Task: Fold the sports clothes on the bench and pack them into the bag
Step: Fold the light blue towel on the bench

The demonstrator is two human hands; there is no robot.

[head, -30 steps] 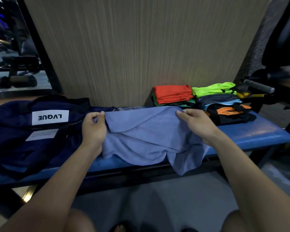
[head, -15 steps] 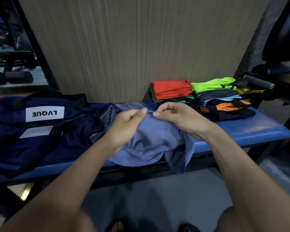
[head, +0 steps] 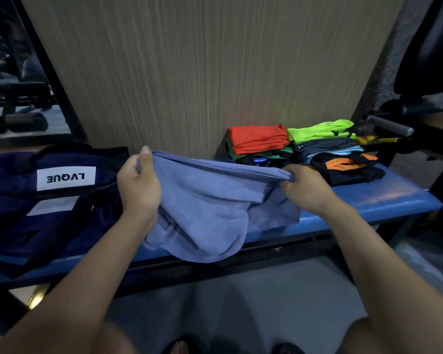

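A light blue garment hangs doubled over above the blue bench. My left hand grips its left end and my right hand grips its right end, so the folded top edge stretches between them. Its lower part sags over the bench's front edge. A dark navy bag with a white LVQUE label lies on the bench at the left. Folded clothes sit at the back right: an orange-red stack and a neon yellow and grey stack over a black and orange piece.
A wood-grain wall panel rises right behind the bench. A mirror with gym gear is at the far left. Dark exercise equipment with a grey handle stands to the right. Grey floor lies below, near my feet.
My hands met in the middle over the garment half a second ago; now they have pulled apart and lifted, stretching the folded edge taut above the bench.
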